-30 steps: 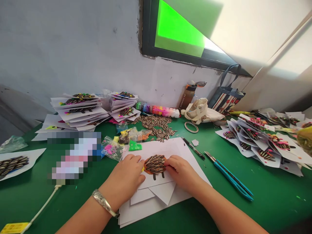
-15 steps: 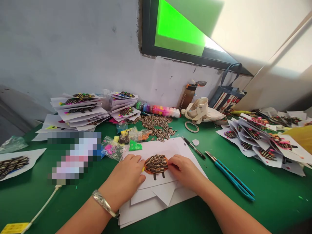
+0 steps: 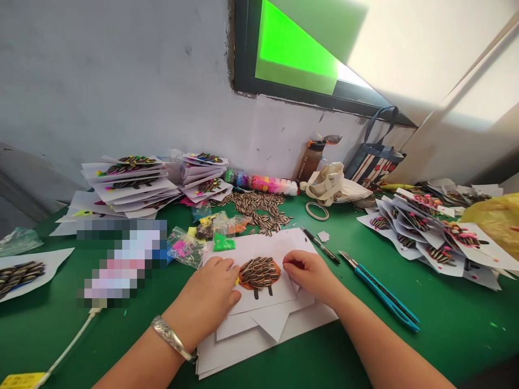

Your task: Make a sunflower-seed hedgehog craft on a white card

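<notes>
In front of me a sheet of white paper (image 3: 271, 305) bears a body of striped sunflower seeds (image 3: 259, 272) set on orange clay, with two black legs below and a bit of yellow at its left end. My left hand (image 3: 214, 289), a silver bracelet on its wrist, lies flat on the sheet beside the seeds' left end. To the right of the seeds my right hand (image 3: 306, 273) is just off the orange rim, its thumb and fingers pinched together near the sheet's right edge. Whatever lies between those fingertips is hidden. More white sheets (image 3: 211, 359) are stacked underneath.
Loose sunflower seeds (image 3: 259, 208) are heaped behind the paper, beside bags of coloured clay (image 3: 224, 243). A black pen (image 3: 320, 246) and a blue utility knife (image 3: 383, 292) lie to the right. Piles of seed pictures (image 3: 421, 232) stand on both sides. A tape roll (image 3: 317, 212) lies behind.
My right hand has moved right, away from the orange edge of the seed body, which now shows fully. My left hand stays in place. The view has shifted slightly.
</notes>
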`<action>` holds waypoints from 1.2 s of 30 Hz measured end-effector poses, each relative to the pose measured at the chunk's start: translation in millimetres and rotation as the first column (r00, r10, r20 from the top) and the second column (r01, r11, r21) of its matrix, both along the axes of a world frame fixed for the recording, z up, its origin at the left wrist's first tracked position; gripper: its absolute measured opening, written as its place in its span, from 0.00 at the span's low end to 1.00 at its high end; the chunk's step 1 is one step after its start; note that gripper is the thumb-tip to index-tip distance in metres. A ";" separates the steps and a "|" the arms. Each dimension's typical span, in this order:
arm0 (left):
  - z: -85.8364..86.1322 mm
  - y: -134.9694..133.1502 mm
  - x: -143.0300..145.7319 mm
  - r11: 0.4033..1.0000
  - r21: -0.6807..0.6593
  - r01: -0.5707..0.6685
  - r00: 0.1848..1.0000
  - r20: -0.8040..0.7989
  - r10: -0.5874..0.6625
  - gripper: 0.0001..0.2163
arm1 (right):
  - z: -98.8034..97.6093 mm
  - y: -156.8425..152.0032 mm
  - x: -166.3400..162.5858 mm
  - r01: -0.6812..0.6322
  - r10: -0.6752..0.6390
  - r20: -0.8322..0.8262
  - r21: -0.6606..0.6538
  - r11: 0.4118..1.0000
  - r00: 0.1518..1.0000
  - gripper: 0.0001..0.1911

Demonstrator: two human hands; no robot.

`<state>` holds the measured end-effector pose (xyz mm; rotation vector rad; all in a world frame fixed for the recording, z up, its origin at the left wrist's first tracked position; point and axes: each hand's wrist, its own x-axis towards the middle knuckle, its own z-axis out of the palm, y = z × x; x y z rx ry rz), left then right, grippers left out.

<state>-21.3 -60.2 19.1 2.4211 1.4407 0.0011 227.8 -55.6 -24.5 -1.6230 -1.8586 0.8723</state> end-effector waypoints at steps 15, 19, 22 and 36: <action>-4.4 0.8 -1.9 1.000 0.015 0.004 1.000 0.006 -0.004 0.12 | -2.5 1.8 -0.2 -0.064 0.064 -0.003 -0.048 0.997 0.998 0.08; -3.2 1.4 -1.6 1.000 0.010 0.007 1.000 -0.009 -0.007 0.13 | -0.5 2.5 1.0 -0.037 0.035 -0.038 -0.054 0.998 0.999 0.08; 0.2 0.9 -0.9 1.000 0.009 0.009 1.000 -0.012 -0.009 0.14 | 5.7 11.6 4.1 0.006 -0.007 0.034 0.010 1.000 0.999 0.09; 0.9 -1.7 -2.9 1.000 0.018 0.010 1.000 0.024 -0.011 0.14 | 6.4 104.9 13.3 0.097 -0.226 0.441 0.296 0.950 0.869 0.18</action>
